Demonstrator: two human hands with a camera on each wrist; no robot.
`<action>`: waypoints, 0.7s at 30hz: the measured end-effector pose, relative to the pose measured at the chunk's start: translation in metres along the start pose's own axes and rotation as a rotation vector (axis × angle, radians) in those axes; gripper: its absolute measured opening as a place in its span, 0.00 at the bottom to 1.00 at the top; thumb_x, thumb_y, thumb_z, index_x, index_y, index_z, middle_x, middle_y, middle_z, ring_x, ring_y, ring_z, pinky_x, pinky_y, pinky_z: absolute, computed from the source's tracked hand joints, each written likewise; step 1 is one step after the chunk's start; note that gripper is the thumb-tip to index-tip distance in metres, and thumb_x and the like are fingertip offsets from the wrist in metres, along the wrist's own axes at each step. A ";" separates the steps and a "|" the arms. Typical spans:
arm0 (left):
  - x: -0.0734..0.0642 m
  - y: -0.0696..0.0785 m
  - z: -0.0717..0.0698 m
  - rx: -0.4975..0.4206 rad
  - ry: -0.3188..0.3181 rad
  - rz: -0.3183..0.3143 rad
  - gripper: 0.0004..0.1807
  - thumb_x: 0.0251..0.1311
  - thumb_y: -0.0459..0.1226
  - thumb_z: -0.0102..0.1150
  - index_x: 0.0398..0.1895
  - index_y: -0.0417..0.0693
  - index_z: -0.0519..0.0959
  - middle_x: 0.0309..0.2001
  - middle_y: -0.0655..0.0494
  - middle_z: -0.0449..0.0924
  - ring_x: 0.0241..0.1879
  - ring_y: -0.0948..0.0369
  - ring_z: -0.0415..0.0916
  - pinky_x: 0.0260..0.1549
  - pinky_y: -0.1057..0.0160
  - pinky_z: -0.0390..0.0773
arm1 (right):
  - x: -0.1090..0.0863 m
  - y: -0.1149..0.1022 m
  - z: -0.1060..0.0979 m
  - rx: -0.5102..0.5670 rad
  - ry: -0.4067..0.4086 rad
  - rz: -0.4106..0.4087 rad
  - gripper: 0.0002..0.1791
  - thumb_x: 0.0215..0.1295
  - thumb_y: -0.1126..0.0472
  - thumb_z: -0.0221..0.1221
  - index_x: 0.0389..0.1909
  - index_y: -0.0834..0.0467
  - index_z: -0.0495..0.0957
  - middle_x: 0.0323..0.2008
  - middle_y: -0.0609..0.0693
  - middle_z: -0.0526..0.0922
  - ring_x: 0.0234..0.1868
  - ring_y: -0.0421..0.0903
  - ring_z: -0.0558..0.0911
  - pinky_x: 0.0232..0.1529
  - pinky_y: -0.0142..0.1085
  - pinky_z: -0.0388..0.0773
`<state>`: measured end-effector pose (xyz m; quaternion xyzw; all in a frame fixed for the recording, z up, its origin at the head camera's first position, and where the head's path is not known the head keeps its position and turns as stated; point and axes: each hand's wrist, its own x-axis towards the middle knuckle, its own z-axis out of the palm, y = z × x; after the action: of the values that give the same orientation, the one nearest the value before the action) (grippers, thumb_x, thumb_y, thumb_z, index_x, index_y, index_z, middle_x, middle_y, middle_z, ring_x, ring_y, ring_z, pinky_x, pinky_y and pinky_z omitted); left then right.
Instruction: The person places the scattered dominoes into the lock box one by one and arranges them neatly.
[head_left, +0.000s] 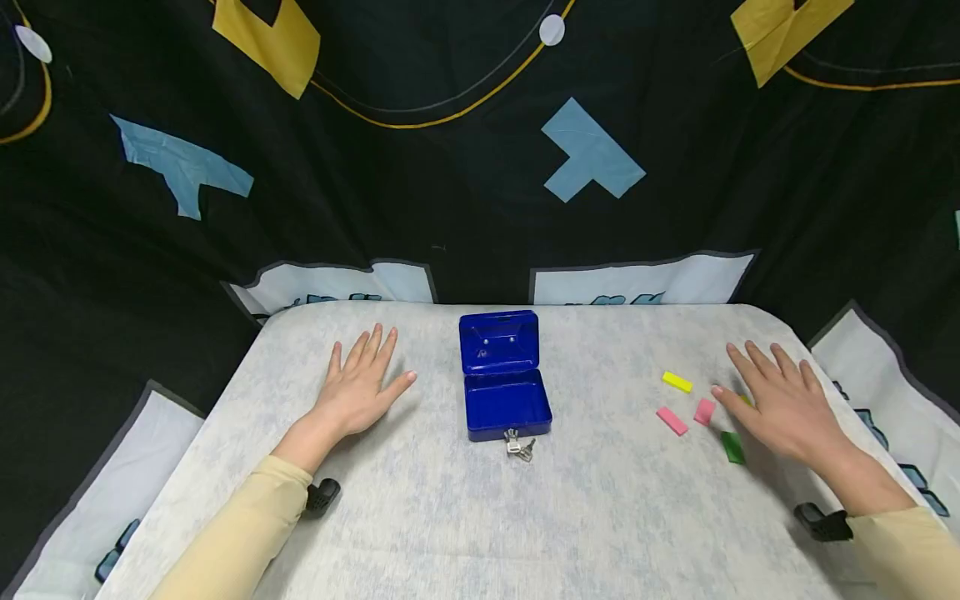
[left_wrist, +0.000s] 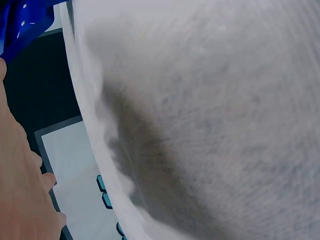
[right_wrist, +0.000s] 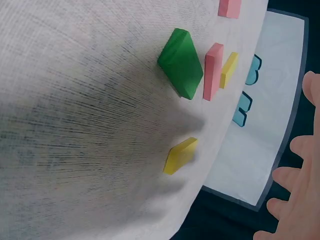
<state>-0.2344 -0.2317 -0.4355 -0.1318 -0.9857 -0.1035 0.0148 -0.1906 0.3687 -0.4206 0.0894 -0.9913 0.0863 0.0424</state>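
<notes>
A blue metal cash box (head_left: 487,434) stands on the table with its lid (head_left: 498,342) raised and its inside bare. At its front hangs a small silver padlock (head_left: 513,442) with keys (head_left: 528,451). Left of the box, my left hand (head_left: 356,387) is spread, palm down, holding nothing. My right hand (head_left: 791,408) hovers with fingers apart beside small coloured blocks: a yellow one (head_left: 677,382), two pink ones (head_left: 672,421) and a green one (head_left: 732,447). A second yellow block (right_wrist: 180,156), mostly hidden by that hand in the head view, shows in the right wrist view.
A pale, mottled cloth covers the table (head_left: 420,517). Behind it hangs a black curtain (head_left: 450,208) with yellow, blue and white shapes. Dark wrist devices (head_left: 322,497) sit at both sleeves.
</notes>
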 end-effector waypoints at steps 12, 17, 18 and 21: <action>-0.012 0.023 -0.001 -0.128 -0.004 0.109 0.48 0.72 0.69 0.36 0.84 0.52 0.41 0.83 0.51 0.38 0.81 0.48 0.36 0.73 0.38 0.31 | 0.000 0.004 -0.002 0.014 -0.023 -0.022 0.46 0.77 0.34 0.46 0.81 0.60 0.46 0.77 0.73 0.49 0.76 0.76 0.40 0.68 0.68 0.20; -0.011 0.041 0.003 -0.270 -0.048 0.202 0.51 0.68 0.70 0.45 0.84 0.59 0.42 0.83 0.57 0.43 0.80 0.52 0.41 0.75 0.42 0.41 | -0.002 0.007 -0.005 0.031 -0.019 -0.043 0.46 0.77 0.36 0.47 0.82 0.60 0.45 0.77 0.73 0.49 0.76 0.75 0.40 0.68 0.67 0.17; -0.011 0.044 0.003 -0.301 -0.057 0.212 0.52 0.67 0.70 0.48 0.84 0.60 0.42 0.83 0.56 0.44 0.80 0.51 0.42 0.75 0.42 0.44 | -0.002 0.007 -0.005 0.038 -0.016 -0.046 0.46 0.77 0.36 0.48 0.82 0.60 0.45 0.77 0.73 0.49 0.76 0.76 0.41 0.68 0.67 0.18; -0.012 0.052 0.006 -0.398 -0.099 0.227 0.55 0.62 0.69 0.58 0.84 0.61 0.45 0.82 0.55 0.46 0.79 0.51 0.45 0.73 0.41 0.51 | -0.005 0.008 -0.003 0.073 -0.012 -0.052 0.46 0.76 0.37 0.51 0.81 0.60 0.47 0.77 0.73 0.50 0.76 0.76 0.42 0.69 0.68 0.21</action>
<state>-0.2090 -0.1841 -0.4316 -0.2471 -0.9242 -0.2872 -0.0485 -0.1867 0.3774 -0.4192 0.1171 -0.9851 0.1206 0.0354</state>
